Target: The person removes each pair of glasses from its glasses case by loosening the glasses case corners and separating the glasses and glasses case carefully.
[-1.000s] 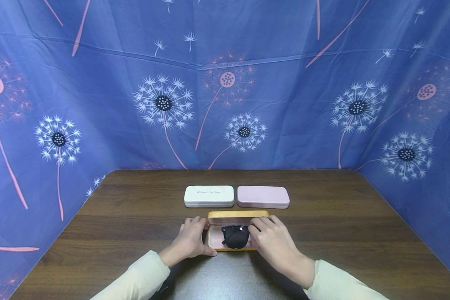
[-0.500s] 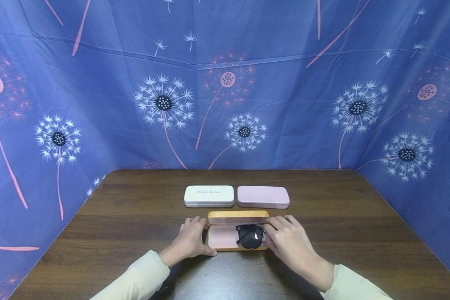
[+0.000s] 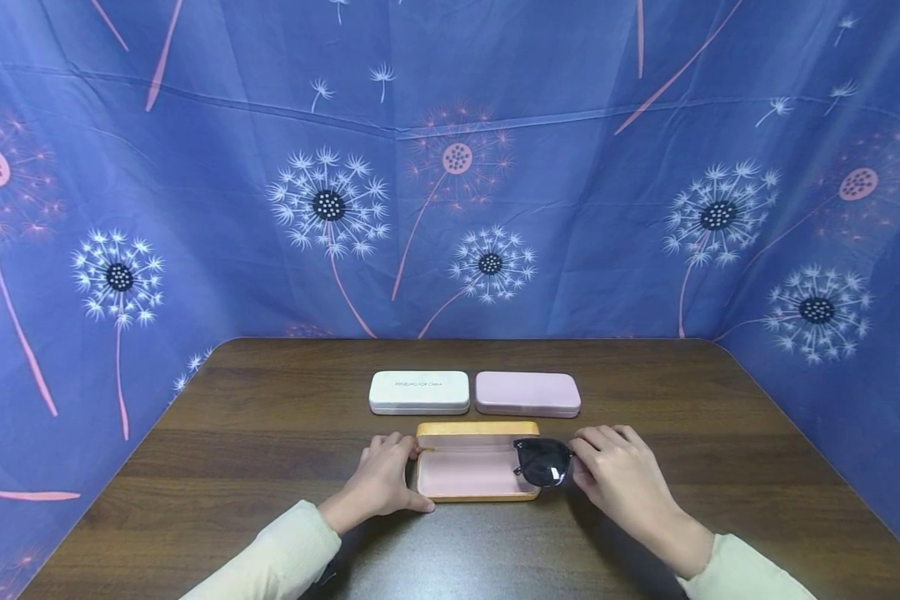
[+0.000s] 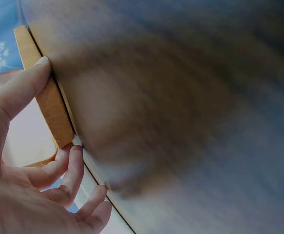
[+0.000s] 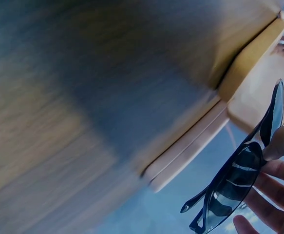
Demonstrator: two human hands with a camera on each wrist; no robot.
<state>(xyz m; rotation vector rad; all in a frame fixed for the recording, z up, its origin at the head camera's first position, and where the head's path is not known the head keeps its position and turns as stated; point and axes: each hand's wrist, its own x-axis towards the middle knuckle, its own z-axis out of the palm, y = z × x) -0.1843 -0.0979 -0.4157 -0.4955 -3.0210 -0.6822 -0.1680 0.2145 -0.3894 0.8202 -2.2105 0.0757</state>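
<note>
The left hand [image 3: 378, 477] curls thumb and fingers round an open orange oblong case [image 3: 468, 428] at its left end, probably for steadiness; beyond the hands lie a closed white rounded case [image 3: 420, 395] and a pale-pink one [image 3: 527, 395]; the right hand [image 3: 618, 471] pinches one end of black-framed sunglasses [image 3: 543, 462] over the orange rim, probably so fingers miss that edge; brown wooden tabletop [image 3: 765, 483] extends rightward.

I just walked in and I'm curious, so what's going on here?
A person holds dark sunglasses in the grip of their right hand, at the right end of an open orange case. Their left hand holds that case's left end. Behind it, a closed white case and a closed pink case sit side by side on the table.
</note>
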